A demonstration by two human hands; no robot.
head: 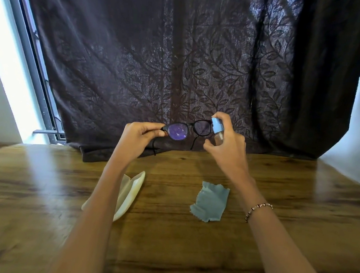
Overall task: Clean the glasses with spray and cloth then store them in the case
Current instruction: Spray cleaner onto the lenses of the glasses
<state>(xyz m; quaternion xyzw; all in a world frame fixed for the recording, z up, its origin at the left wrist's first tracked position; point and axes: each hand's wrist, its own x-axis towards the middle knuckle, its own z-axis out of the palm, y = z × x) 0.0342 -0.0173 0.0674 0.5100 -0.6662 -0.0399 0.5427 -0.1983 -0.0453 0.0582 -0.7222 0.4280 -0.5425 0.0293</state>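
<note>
Black-framed glasses (186, 130) with purple-tinted lenses are held up above the far part of the table, temples unfolded and hanging down. My left hand (139, 136) pinches the frame's left corner. My right hand (225, 140) grips a small clear spray bottle (217, 131) with a light blue top, index finger on the nozzle, right beside the right lens. A light blue cloth (211, 202) lies crumpled on the table below my right hand. An open cream-coloured case (131, 192) lies under my left forearm, partly hidden.
The wooden table (165, 244) fills the lower half of the view. A dark leaf-patterned curtain (159, 58) hangs behind it, its hem resting on the far edge. A bright window with a metal frame (35, 62) is at the left.
</note>
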